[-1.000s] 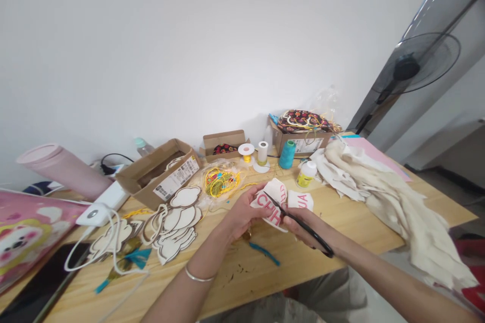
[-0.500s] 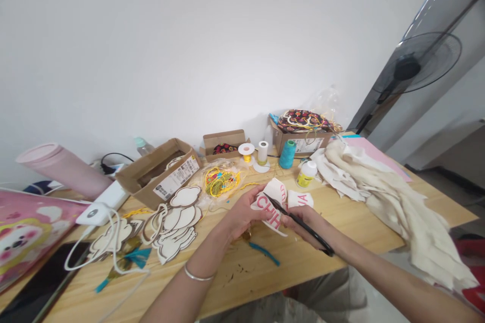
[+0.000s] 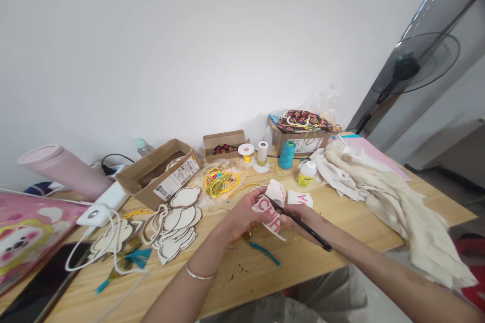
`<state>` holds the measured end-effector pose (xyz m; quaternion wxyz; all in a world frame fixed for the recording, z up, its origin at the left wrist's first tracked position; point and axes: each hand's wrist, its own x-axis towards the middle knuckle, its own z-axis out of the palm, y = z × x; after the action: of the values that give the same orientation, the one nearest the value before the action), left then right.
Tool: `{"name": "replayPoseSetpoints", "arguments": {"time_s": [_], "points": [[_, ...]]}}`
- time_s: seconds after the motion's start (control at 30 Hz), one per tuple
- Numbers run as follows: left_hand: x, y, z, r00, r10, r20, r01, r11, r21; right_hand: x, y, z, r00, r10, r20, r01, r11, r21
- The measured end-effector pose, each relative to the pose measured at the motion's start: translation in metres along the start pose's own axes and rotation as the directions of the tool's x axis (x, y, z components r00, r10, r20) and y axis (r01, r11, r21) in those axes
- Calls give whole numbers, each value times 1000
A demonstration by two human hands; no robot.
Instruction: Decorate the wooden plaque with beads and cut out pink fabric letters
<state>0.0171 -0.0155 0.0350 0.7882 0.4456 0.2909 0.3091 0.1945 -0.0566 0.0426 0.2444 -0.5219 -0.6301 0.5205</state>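
Note:
My left hand (image 3: pixel 246 214) pinches a white piece of fabric (image 3: pixel 270 216) printed with pink letters, and a silver bangle circles that wrist. In my right hand (image 3: pixel 301 219) is a pair of black scissors (image 3: pixel 308 231), the blades lying at the fabric's upper part between the letters and a raised flap. Beside the right hand, another white scrap with pink letters (image 3: pixel 300 199) lies on the table. A teal cord (image 3: pixel 265 254) rests just below the hands. My fingers partly hide the scissors' pivot and the fabric's left edge.
Behind the hands stand a teal thread cone (image 3: pixel 287 155), a glue bottle (image 3: pixel 306 174) and a yellow thread spool (image 3: pixel 246 150). To the left are wooden cut-out shapes (image 3: pixel 182 218) and an open cardboard box (image 3: pixel 157 174). Cream cloth (image 3: pixel 394 207) drapes over the right edge.
The scissors and my right hand have shifted slightly left, and the fabric's upper flap has folded somewhat differently. My left hand keeps its hold in nearly the same place.

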Motion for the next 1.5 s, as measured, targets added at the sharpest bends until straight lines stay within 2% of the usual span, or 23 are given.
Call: {"name": "replayPoseSetpoints", "arguments": {"time_s": [0.17,0.3,0.47,0.63,0.77,0.87,0.93,1.03,1.1,1.17,1.23,1.3,1.37,1.43,1.5], "points": [[-1,2,1,1000,-17,-21,17,1000,4,6,12,0,999,10,-39,-13,998,-63],[-5,10,-1,996,-79,-49,79,997,-7,0,14,-9,997,22,-80,-28,997,-76],[-6,9,-10,994,-110,11,110,994,-8,-15,5,-18,994,62,-88,-72,990,-120],[-5,2,-9,986,-135,94,137,990,-22,-21,-6,-11,998,28,-47,-30,999,-32],[-4,2,-5,986,-121,118,121,993,5,-17,-5,-2,999,-16,-46,19,998,62],[-5,3,-4,979,-129,158,128,992,16,-12,4,2,993,-46,-104,54,996,70],[-5,5,-4,977,-149,155,151,989,1,-11,12,0,976,-80,-202,91,995,48],[-8,10,-4,977,-176,118,180,983,-30,-13,23,-12,898,-121,-424,119,992,-31],[-10,13,-4,977,-180,113,185,982,-35,-15,28,-23,840,-147,-522,64,983,-172],[-11,16,-4,976,-181,123,187,982,-40,-17,31,-30,823,-167,-543,-56,928,-370],[-11,18,-4,977,-178,117,186,981,-58,-16,35,-31,835,-172,-523,-170,823,-543],[-10,18,-5,984,-156,85,164,982,-99,-13,40,-28,849,-177,-499,-229,727,-647],[-8,17,-7,994,-110,14,110,980,-165,-10,48,-26,859,-179,-479,-236,692,-682],[-4,17,-12,991,-62,-118,29,965,-260,-11,57,-28,861,-190,-472,-199,728,-656],[0,18,-17,959,-39,-280,-63,936,-347,-18,62,-37,849,-235,-474,-106,802,-588]]}}
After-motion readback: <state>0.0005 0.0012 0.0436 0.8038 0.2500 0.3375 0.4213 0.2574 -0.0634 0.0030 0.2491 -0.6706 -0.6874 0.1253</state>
